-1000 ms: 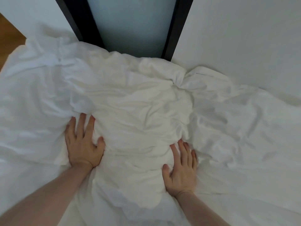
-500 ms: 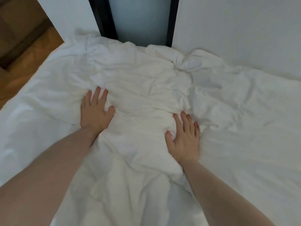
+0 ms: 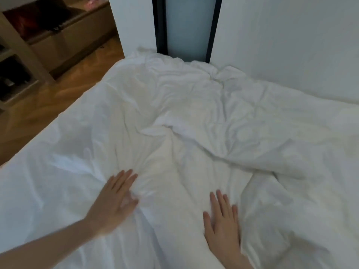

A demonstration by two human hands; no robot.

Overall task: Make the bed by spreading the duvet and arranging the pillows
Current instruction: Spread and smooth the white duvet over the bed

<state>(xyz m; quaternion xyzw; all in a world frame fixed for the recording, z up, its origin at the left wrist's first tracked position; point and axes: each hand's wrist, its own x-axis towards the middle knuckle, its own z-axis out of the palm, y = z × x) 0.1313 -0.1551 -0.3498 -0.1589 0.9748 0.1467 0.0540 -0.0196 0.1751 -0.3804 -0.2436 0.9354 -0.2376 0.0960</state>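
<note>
In the head view, the left hand (image 3: 114, 199) is laid palm-down on the white duvet (image 3: 194, 117), its fingers straight and blurred, nothing gripped. The right hand (image 3: 223, 220) is pressed flat as well, fingers extended and slightly spread, its grip open too. Between the two hands a raised, creamier ridge of bunched duvet is seen, running away from them toward the wall (image 3: 291, 45). Beyond the fingertips the duvet is spread rumpled across the bed, with deep creases to the right. Wooden floor (image 3: 58, 90) is visible far left of the left hand.
</note>
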